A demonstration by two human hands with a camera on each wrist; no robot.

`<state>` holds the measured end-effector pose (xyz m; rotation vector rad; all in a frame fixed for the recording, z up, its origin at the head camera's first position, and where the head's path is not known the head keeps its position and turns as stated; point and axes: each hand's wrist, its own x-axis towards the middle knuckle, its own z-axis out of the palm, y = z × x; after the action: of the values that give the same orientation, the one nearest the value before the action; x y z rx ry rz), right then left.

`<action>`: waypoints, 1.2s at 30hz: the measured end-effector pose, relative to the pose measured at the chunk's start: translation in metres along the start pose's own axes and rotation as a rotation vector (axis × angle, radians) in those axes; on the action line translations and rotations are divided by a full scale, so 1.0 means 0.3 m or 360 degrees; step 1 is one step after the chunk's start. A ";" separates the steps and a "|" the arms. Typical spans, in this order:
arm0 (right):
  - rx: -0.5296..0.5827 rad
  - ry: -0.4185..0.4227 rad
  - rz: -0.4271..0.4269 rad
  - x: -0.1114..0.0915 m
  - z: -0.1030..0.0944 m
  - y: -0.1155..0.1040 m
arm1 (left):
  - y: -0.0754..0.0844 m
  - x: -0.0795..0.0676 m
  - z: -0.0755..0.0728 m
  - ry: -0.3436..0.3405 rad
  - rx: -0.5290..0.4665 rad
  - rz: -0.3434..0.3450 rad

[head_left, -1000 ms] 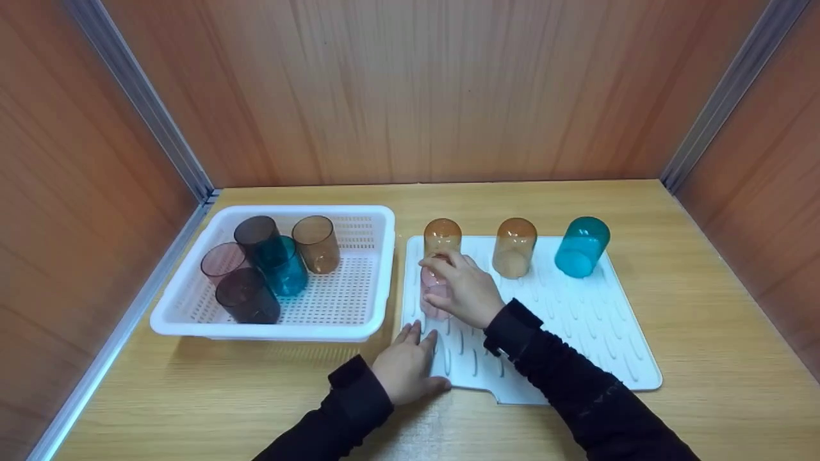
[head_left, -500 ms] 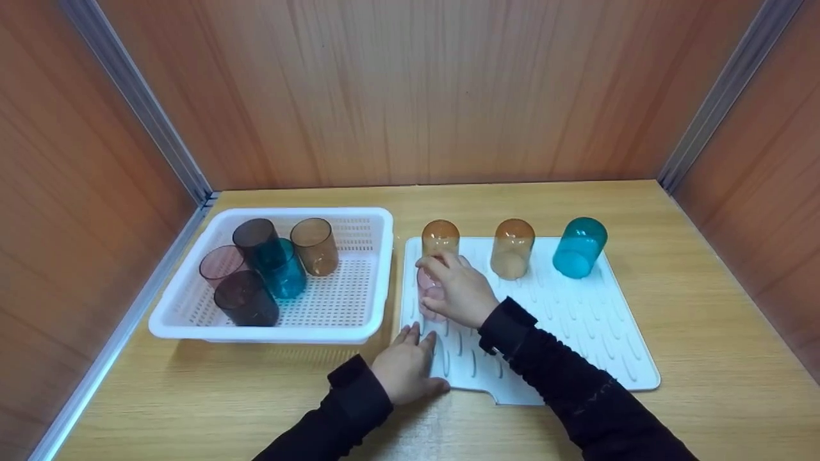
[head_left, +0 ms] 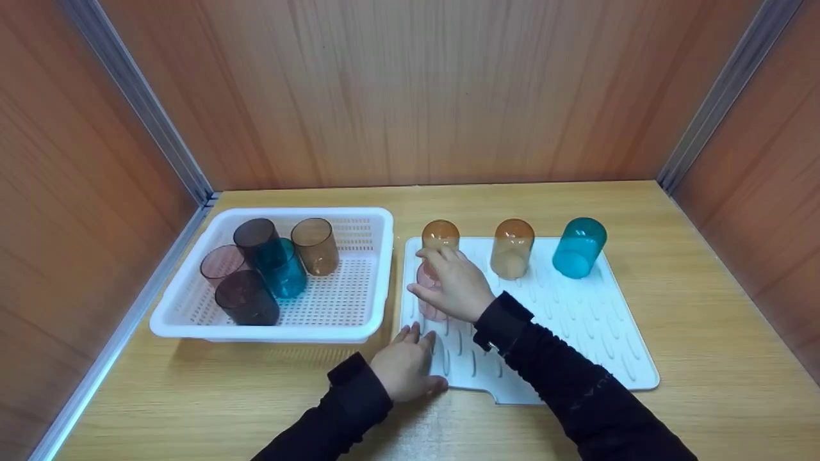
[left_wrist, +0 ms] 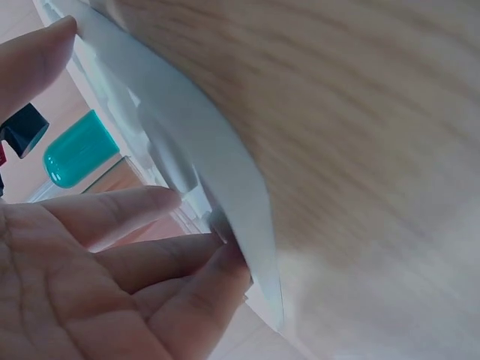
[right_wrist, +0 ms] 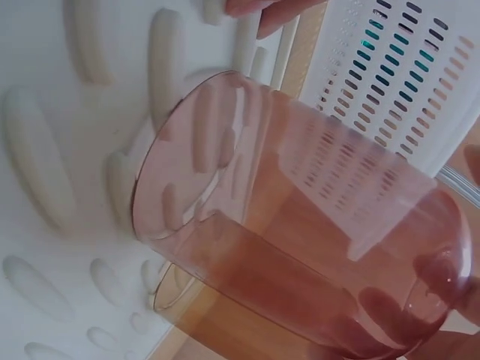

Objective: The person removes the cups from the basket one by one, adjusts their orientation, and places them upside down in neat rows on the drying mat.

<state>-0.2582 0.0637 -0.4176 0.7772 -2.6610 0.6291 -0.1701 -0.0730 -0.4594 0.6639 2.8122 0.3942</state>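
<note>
A pink tumbler (head_left: 432,312) stands upside down on the left side of the white ridged draining board (head_left: 576,352). My right hand (head_left: 462,287) is over it, thumb and fingers spread apart around its raised base. In the right wrist view the tumbler (right_wrist: 292,225) has its rim down on the board, with fingertips (right_wrist: 465,300) only at its base end. My left hand (head_left: 403,371) lies at the board's near left corner, its extended fingers (left_wrist: 202,277) touching the edge. Behind the pink tumbler is an upturned amber tumbler (head_left: 440,232), partly hidden by my right hand.
Along the board's back stand another upturned amber tumbler (head_left: 512,250) and a teal one (head_left: 580,248). Left of the board, a white perforated basket (head_left: 349,330) holds several pink, dark, teal and brown tumblers. Wooden panels (head_left: 423,96) enclose the table at the back and sides.
My right thumb and fingers have loosened and spread, the thumb lifting up and left off the pink tumbler, which stays in place. The left hand has not moved.
</note>
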 end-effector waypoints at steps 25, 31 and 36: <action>0.0273 0.0058 0.0059 0.037 -0.036 -0.100 | 0.045 -0.198 -0.327 0.0652 -0.0262 0.0138; 0.0315 0.0026 0.0054 0.060 -0.024 -0.158 | 0.014 -0.225 -0.455 0.1196 -0.0180 0.0167; 0.0323 -0.0012 0.0012 0.075 0.013 -0.200 | -0.013 -0.212 -0.517 0.1376 -0.0224 0.0125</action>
<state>-0.2431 0.0065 -0.3925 0.8236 -2.6363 0.9107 -0.1591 -0.1379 -0.3051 0.6906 3.4907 1.1126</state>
